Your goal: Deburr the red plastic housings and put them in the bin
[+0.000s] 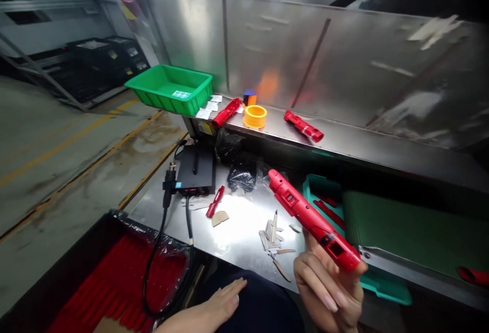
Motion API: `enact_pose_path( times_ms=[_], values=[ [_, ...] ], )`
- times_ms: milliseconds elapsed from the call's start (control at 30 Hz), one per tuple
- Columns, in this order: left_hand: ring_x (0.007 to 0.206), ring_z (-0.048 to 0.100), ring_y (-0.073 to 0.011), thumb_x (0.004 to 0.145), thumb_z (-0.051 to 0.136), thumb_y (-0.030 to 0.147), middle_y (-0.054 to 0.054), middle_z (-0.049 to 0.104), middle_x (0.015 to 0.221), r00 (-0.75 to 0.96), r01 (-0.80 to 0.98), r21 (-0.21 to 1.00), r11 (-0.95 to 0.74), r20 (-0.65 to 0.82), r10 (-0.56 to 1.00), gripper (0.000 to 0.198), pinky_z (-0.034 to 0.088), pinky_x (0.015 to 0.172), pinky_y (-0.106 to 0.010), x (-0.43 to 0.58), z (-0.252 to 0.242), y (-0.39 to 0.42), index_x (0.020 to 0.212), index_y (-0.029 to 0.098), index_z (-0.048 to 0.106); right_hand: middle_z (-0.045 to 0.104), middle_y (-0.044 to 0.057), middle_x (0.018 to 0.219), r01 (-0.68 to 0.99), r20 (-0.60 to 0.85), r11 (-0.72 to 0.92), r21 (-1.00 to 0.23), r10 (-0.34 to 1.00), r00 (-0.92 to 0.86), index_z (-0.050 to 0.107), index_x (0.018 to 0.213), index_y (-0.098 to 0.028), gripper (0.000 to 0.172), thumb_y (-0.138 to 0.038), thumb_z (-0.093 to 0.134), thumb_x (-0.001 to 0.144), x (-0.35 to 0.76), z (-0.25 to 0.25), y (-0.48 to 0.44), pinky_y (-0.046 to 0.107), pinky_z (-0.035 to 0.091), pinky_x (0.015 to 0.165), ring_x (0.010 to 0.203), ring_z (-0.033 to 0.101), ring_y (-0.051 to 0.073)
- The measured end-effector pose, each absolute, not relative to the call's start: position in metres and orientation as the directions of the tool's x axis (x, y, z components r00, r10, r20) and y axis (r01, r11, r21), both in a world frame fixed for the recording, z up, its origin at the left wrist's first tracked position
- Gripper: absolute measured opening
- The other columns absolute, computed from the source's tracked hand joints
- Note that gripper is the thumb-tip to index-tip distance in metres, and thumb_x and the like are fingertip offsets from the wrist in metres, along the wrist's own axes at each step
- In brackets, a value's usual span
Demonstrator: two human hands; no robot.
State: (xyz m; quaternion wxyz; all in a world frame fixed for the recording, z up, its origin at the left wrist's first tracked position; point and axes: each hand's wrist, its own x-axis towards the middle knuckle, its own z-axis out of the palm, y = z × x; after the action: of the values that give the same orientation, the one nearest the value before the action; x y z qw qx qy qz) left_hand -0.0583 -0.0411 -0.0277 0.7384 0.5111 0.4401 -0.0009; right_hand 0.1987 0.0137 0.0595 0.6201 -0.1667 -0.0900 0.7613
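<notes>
My right hand (328, 284) is closed on the lower end of a long red plastic housing (309, 216), tilted with its rounded tip up and to the left. A rectangular cutout and a small dark patch show near the gripped end. Above the dark cloth of my lap, my left hand (225, 300) holds nothing, its fingers stretched out and lying close together. On the metal table (237, 236) between them are pliers (280, 261), a pale glove (271, 236) with a pointed knife-like tool (275, 223) on it, and a smaller red piece (215, 201).
A black crate (34, 292) of red parts stands at lower left, a cable (147, 272) looping over it. A black box-shaped device (196, 170) sits behind. The shelf holds a green bin (171, 101), yellow tape roll (254, 117) and red housings (303, 127). A green conveyor belt (412, 231) lies right.
</notes>
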Motion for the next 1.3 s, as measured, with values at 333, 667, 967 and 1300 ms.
enact_pose_path(
  times_ms=[333,667,967,1300],
  values=[
    [0.131,0.064,-0.0355,0.092,0.032,0.088,-0.019,0.069,0.14,0.019,-0.29,0.787,0.544,-0.564,0.826,0.089,0.047,0.114,-0.053,-0.056,-0.036,-0.032,0.138,0.018,0.061,0.069,0.015,0.139,-0.272,0.202,0.113,-0.956,0.924,-0.326,0.055,0.15,-0.034,0.075,-0.037,0.093,0.085,0.151,0.01,0.007,0.025,0.061,0.047,0.057,0.071,0.015],
    [0.053,0.064,-0.0118,0.087,0.082,0.043,0.001,0.07,0.072,-0.123,-0.861,0.494,0.121,-0.433,0.893,0.034,0.058,0.053,-0.023,-0.075,0.034,-0.016,0.103,0.018,0.067,0.071,0.022,0.132,0.134,0.558,0.796,-0.59,0.522,-0.645,0.061,0.142,-0.018,0.04,-0.033,0.069,0.106,0.104,0.026,0.02,0.031,0.069,0.076,0.112,0.076,0.029],
    [0.039,0.055,-0.0067,0.093,0.074,0.032,0.004,0.066,0.066,0.087,-0.893,0.396,0.212,-0.311,0.946,0.02,0.054,0.039,-0.018,-0.09,0.049,-0.006,0.102,0.018,0.062,0.072,0.013,0.112,0.034,0.365,0.406,-0.913,0.852,-0.375,0.071,0.129,-0.023,0.023,-0.025,0.065,0.106,0.114,0.026,0.012,0.035,0.067,0.059,0.06,0.072,0.018],
    [0.044,0.06,-0.0071,0.1,0.067,0.033,0.003,0.069,0.071,0.296,-0.884,0.291,0.365,-0.255,0.921,0.015,0.06,0.044,-0.02,-0.069,0.068,0.016,0.103,0.018,0.065,0.075,0.013,0.104,-0.153,0.207,0.187,-0.97,0.97,-0.125,0.07,0.13,-0.024,0.029,-0.041,0.063,0.107,0.117,0.014,-0.017,0.034,0.065,0.054,0.057,0.07,0.019]
  ],
)
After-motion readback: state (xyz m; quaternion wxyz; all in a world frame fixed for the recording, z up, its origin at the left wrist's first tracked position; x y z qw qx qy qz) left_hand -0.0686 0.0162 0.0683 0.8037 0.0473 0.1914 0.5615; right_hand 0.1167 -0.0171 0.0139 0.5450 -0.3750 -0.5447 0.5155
